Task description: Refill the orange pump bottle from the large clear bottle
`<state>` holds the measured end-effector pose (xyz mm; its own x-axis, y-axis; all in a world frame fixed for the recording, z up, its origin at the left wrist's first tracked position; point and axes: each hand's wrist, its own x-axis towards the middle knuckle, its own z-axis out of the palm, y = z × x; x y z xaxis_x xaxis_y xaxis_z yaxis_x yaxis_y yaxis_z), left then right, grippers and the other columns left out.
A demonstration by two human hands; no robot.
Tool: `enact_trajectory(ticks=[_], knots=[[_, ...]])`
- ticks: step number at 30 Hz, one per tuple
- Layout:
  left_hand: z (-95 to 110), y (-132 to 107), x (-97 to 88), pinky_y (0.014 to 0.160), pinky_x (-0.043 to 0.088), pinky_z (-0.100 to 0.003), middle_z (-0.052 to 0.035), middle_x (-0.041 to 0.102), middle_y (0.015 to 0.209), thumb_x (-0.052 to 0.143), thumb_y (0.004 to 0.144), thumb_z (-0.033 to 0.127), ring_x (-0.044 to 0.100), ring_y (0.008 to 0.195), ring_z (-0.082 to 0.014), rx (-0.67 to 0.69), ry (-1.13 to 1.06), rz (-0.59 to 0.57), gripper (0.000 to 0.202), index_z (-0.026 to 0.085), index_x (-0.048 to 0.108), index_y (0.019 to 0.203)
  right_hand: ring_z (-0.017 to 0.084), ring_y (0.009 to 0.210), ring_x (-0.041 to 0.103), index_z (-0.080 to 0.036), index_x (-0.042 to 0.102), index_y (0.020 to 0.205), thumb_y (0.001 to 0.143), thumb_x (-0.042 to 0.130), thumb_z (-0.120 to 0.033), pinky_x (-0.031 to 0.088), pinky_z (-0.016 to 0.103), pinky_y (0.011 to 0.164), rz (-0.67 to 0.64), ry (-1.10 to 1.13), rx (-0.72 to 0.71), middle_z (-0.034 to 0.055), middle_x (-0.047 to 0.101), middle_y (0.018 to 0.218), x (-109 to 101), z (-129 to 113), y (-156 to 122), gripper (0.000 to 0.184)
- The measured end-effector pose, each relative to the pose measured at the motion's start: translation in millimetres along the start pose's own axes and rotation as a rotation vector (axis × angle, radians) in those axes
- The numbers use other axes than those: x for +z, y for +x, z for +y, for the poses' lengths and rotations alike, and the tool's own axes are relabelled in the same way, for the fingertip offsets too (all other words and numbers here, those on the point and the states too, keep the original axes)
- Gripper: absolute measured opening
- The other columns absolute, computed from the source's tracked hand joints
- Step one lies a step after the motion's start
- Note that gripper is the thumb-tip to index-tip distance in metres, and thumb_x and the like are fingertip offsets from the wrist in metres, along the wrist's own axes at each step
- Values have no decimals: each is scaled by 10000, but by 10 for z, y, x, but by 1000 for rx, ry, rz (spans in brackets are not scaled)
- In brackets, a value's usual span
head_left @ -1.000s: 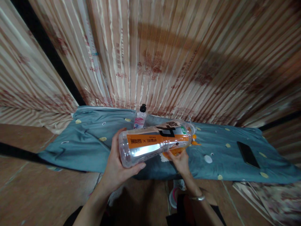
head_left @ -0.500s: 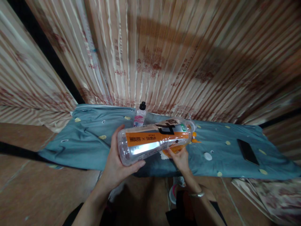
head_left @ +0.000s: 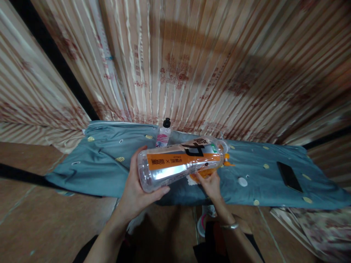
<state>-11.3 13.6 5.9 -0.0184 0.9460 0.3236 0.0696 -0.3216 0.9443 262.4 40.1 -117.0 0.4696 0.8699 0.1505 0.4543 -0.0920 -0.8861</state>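
A large clear plastic bottle (head_left: 181, 162) with an orange and black label lies sideways in the air above the blue cloth, its base toward me. My left hand (head_left: 135, 193) cups the base end, thumb on top and fingers curled underneath. My right hand (head_left: 210, 184) reaches under the neck end, fingertips pinched on an orange piece (head_left: 201, 176) below the bottle. What that orange piece is I cannot make out.
A blue patterned cloth (head_left: 104, 168) covers a low surface by a striped curtain. On it stand a small bottle with a black cap (head_left: 163, 134), a white cap (head_left: 242, 181) and a dark phone (head_left: 290, 176). Brown tiled floor lies below.
The bottle and both hands have stayed nearly in place; only the view has shifted slightly.
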Motion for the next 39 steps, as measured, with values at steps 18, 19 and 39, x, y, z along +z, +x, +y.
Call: enact_trajectory(ticks=[18,19,39], knots=[[-12,-2,1,1001,598,-480,-101,693,1220,923,609,374,723,1136,-329,-16,-37,-18,989,232,418,1447,364,929,758,-165,644,1051,590,803,-682,593,529,885,-20,-9,3,157,789,995,-18,6,0,711],[-15,-4,1,1006,595,-487,-102,688,1223,923,607,377,722,1139,-333,-26,-45,-21,994,232,415,1449,367,924,758,-166,646,1045,584,804,-687,595,527,875,-19,-19,5,158,788,988,-20,1,-1,713],[-282,-109,67,1071,553,-480,-107,657,1300,890,635,299,677,1235,-309,-143,-208,-61,910,276,325,1348,384,1012,735,-125,564,1241,569,773,-749,574,519,910,-13,-58,-13,202,758,1107,-5,30,5,941]])
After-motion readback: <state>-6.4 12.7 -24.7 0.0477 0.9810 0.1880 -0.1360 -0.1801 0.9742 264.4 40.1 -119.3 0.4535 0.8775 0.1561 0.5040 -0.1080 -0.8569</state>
